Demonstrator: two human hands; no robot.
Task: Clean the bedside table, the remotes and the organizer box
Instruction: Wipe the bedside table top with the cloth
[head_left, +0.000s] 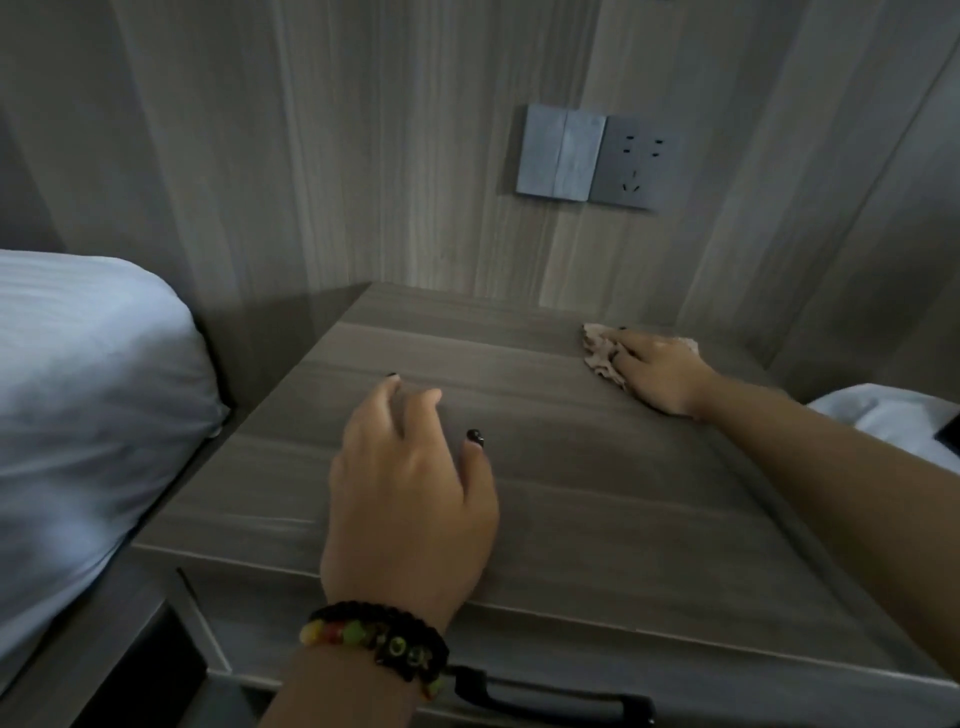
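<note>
The wood-grain tabletop (597, 467) of the bedside table fills the middle of the view, its front edge running from 8 o'clock to 4 o'clock. The left hand (410, 488) rests near the centre, just toward 7 o'clock, over the front part of the surface; its fingers are loosely spread and slightly bent, and its grip is released, grasping nothing. A beaded bracelet (379, 642) circles that wrist, at 6 o'clock.

The right hand (657, 371) lies at 2 o'clock, at the far right corner of the tabletop, palm down. It presses a crumpled pinkish cloth (597, 348) flat against the surface; the fingers lie fairly straight over the cloth, so the grip is released rather than clenched, and the cloth's edges show past the fingertips on the side toward 9 o'clock. The two hands are well apart.

At 9 o'clock a white pillow (93, 389) sits on the bed beside the table. On the panelled wall at 1 o'clock are a grey switch plate (561, 150) and, touching its right side, a darker socket (636, 163). At 5 o'clock, below the front edge, a dark drawer handle (550, 699) shows. White bedding (893, 415) appears at 3 o'clock.
</note>
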